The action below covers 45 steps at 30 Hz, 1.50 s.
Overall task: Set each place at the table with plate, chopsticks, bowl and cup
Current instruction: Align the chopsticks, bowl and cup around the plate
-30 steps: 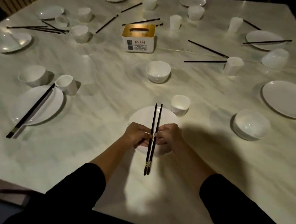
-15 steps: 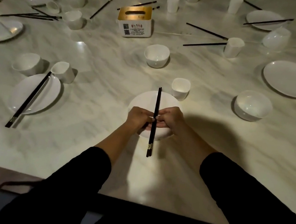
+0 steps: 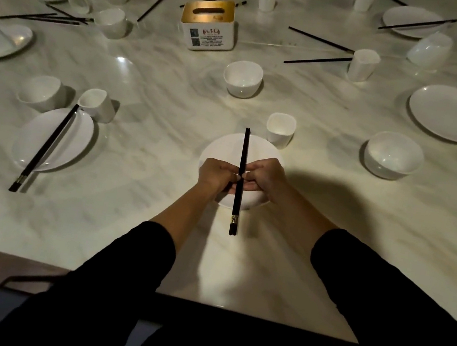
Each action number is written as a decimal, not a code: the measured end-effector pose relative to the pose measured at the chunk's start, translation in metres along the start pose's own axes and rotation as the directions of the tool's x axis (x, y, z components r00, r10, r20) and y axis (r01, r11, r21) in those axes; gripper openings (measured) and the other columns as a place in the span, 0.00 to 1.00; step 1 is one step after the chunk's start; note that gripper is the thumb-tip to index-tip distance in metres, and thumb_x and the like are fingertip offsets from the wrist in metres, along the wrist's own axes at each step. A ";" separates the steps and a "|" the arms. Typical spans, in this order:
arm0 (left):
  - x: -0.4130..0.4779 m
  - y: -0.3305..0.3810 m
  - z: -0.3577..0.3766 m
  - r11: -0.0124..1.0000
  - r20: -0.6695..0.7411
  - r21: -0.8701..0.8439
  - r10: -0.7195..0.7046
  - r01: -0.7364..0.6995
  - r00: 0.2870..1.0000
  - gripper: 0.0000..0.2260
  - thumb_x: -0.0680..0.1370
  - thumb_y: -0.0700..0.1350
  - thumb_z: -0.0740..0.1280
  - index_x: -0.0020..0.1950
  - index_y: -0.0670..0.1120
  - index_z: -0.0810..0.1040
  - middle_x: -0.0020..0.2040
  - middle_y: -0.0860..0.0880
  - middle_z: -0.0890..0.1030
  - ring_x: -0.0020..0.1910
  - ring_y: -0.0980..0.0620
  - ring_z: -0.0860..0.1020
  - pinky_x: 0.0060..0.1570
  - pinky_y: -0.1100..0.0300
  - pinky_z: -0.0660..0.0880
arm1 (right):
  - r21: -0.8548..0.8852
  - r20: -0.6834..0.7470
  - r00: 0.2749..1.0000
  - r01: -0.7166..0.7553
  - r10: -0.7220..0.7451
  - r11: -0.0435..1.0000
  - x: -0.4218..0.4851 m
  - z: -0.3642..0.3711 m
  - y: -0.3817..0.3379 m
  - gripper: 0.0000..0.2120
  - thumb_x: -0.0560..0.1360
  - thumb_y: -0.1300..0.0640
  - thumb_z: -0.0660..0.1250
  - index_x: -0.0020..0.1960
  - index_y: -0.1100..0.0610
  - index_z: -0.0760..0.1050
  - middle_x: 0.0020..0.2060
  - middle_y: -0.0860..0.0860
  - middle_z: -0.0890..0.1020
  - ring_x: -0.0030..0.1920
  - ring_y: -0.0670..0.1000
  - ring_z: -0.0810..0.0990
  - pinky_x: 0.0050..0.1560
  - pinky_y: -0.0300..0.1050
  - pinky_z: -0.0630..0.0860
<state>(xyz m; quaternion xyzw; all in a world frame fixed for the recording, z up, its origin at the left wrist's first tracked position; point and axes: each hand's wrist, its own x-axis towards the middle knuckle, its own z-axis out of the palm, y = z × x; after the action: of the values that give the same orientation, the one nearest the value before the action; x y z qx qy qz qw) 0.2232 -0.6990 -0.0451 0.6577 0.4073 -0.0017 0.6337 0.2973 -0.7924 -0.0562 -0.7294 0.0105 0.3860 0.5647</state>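
Pinching from both sides, the chopsticks (image 3: 243,157) are clamped by the fingers of left hand (image 3: 216,177) and right hand (image 3: 265,178), squared together above the plate (image 3: 219,150).

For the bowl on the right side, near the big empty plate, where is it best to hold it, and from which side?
Grip the bowl at its rim, from above on the near side. It stands upright and open, with bare table around it and the plate well apart. The right hand looks closer, but it is busy holding the chopsticks.

chopsticks (image 3: 243,157) over plate (image 3: 219,147), cup (image 3: 280,128) behind
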 end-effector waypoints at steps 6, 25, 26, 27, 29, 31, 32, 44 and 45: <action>0.002 -0.003 0.000 1.000 -0.004 0.003 0.004 -0.004 1.000 0.10 0.72 0.26 0.67 0.53 0.30 0.79 0.33 0.41 0.79 0.19 0.55 0.78 0.25 0.61 0.79 | -0.021 -0.018 1.000 0.015 -0.016 1.000 0.006 0.000 0.006 0.10 0.72 0.76 0.63 0.38 0.64 0.75 0.44 0.68 0.80 0.42 0.68 0.83 0.49 0.58 0.81; 0.034 -0.019 -0.038 0.889 -0.308 0.457 0.143 0.015 0.941 0.15 0.76 0.36 0.57 0.60 0.39 0.75 0.61 0.38 0.77 0.60 0.38 0.75 0.48 0.58 0.67 | -0.528 -0.151 0.948 0.161 -0.278 0.834 0.057 -0.062 -0.041 0.44 0.69 0.63 0.70 0.78 0.49 0.51 0.69 0.59 0.65 0.68 0.60 0.67 0.63 0.46 0.68; 0.036 -0.018 -0.038 0.896 -0.321 0.443 0.135 0.023 0.938 0.15 0.76 0.36 0.57 0.61 0.39 0.75 0.61 0.38 0.77 0.60 0.38 0.75 0.49 0.57 0.68 | -0.516 -0.130 0.955 0.163 -0.265 0.841 0.058 -0.064 -0.043 0.43 0.70 0.63 0.69 0.77 0.48 0.51 0.68 0.60 0.67 0.68 0.60 0.68 0.64 0.48 0.69; 0.038 -0.017 -0.039 0.901 -0.328 0.434 0.131 0.026 0.936 0.16 0.76 0.36 0.57 0.62 0.40 0.75 0.62 0.38 0.77 0.61 0.38 0.75 0.51 0.57 0.69 | -0.503 -0.129 0.955 0.170 -0.268 0.847 0.060 -0.065 -0.043 0.41 0.70 0.62 0.69 0.77 0.47 0.53 0.67 0.60 0.70 0.66 0.61 0.69 0.64 0.50 0.71; 0.042 -0.016 -0.040 0.903 -0.331 0.428 0.133 0.024 0.934 0.16 0.76 0.36 0.57 0.62 0.40 0.75 0.62 0.38 0.77 0.61 0.39 0.75 0.51 0.58 0.68 | -0.473 -0.142 0.951 0.178 -0.274 0.863 0.062 -0.065 -0.045 0.38 0.70 0.62 0.70 0.75 0.46 0.57 0.64 0.60 0.72 0.63 0.62 0.73 0.61 0.56 0.75; 0.044 -0.014 -0.042 0.903 -0.341 0.430 0.137 0.024 0.930 0.16 0.76 0.36 0.57 0.62 0.40 0.75 0.62 0.38 0.77 0.61 0.38 0.75 0.49 0.59 0.66 | -0.449 -0.136 0.952 0.188 -0.274 0.874 0.065 -0.064 -0.047 0.37 0.70 0.61 0.70 0.74 0.46 0.59 0.63 0.60 0.73 0.61 0.62 0.74 0.59 0.58 0.76; 0.045 -0.013 -0.044 0.902 -0.348 0.431 0.135 0.030 0.928 0.16 0.76 0.36 0.57 0.62 0.40 0.75 0.62 0.38 0.77 0.60 0.38 0.75 0.48 0.59 0.66 | -0.447 -0.133 0.952 0.192 -0.277 0.874 0.067 -0.064 -0.047 0.36 0.70 0.60 0.71 0.73 0.46 0.59 0.63 0.60 0.73 0.61 0.61 0.74 0.58 0.57 0.77; 0.070 0.029 -0.062 0.913 -0.365 0.387 0.025 0.127 0.931 0.14 0.69 0.50 0.64 0.49 0.43 0.75 0.45 0.46 0.78 0.45 0.43 0.78 0.46 0.56 0.76 | -0.149 -0.199 0.932 0.275 -0.302 0.950 0.081 -0.062 -0.023 0.45 0.64 0.58 0.73 0.75 0.45 0.54 0.63 0.54 0.76 0.58 0.55 0.78 0.62 0.54 0.73; 0.079 0.038 -0.059 0.923 -0.345 0.378 0.064 0.076 0.936 0.11 0.72 0.48 0.65 0.48 0.42 0.76 0.46 0.45 0.79 0.46 0.43 0.79 0.46 0.56 0.76 | -0.123 -0.202 0.931 0.284 -0.304 0.951 0.082 -0.064 -0.017 0.45 0.65 0.61 0.72 0.75 0.45 0.54 0.62 0.54 0.76 0.58 0.56 0.78 0.62 0.55 0.73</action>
<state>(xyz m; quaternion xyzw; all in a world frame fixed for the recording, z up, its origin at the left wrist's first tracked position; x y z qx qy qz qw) 0.2662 -0.6022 -0.0425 0.7577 0.5074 0.0338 0.4091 0.3975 -0.8047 -0.0848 -0.7859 -0.0543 0.2145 0.5774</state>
